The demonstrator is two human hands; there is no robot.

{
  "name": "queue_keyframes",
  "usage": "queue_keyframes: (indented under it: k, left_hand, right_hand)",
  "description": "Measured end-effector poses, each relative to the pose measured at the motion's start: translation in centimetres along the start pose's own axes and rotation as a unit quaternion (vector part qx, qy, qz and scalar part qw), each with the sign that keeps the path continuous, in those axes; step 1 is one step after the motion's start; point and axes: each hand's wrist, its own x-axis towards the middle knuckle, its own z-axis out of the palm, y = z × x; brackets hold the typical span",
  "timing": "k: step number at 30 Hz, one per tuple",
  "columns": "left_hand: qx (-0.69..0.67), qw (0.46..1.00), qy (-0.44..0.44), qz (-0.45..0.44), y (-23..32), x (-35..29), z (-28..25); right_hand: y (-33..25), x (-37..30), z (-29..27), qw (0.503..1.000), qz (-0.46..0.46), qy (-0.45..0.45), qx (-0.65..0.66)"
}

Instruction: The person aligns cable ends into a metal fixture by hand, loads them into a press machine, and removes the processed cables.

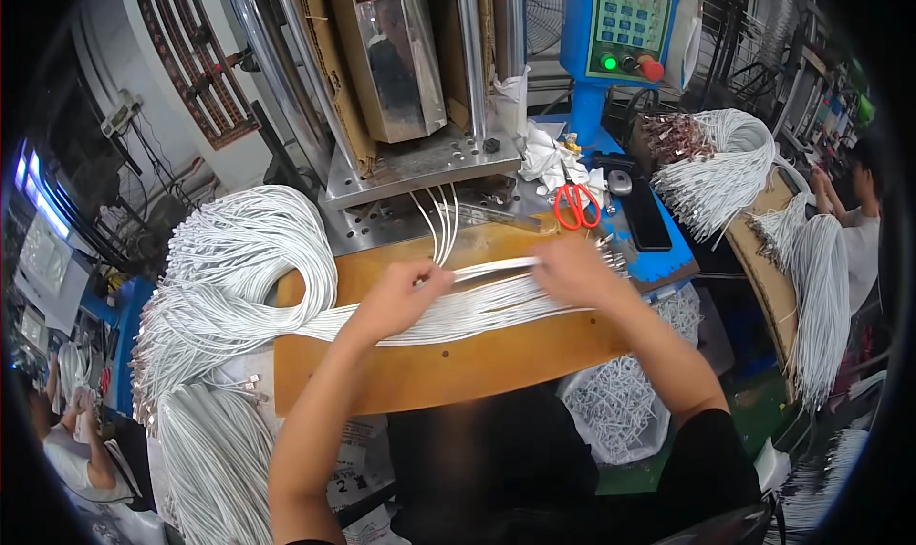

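Both my hands are closed on a few white cables (pixel 494 269), stretched between them above the brown work board (pixel 382 383). My left hand (pixel 405 297) pinches the cables with thumb and fingers. At the other end, near the metal cable tips, my right hand (pixel 575 270) grips them; its fingertips are partly hidden. Below lies a wide flat bundle of white cables (pixel 468 321), which runs left into a big looped coil (pixel 315 273). Several white cables (pixel 441 222) reach from beneath the metal press (pixel 420 178) toward my left hand.
Red-handled scissors (pixel 577 207), crumpled white paper (pixel 546 158) and a black phone (pixel 646 217) lie right of the press. Behind them stands a blue control box (pixel 625 25). A bag of small white scraps (pixel 615 411) sits below. More cable bundles (pixel 720 163) and people are around.
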Motion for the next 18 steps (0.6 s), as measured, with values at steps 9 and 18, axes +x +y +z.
queue_keyframes:
  k: [9, 18]
  left_hand:
    - [0.027, 0.999, 0.043, -0.016, -0.7, -0.8, 0.8]
    - [-0.277, 0.937, -0.196, -0.088, 3.1, -3.3, 1.9]
  right_hand:
    - [1.2, -1.5, 2.0, 0.97, -0.187, 0.109, 0.112]
    - [2.5, -1.1, 1.8, 0.969, -0.148, 0.193, -0.041]
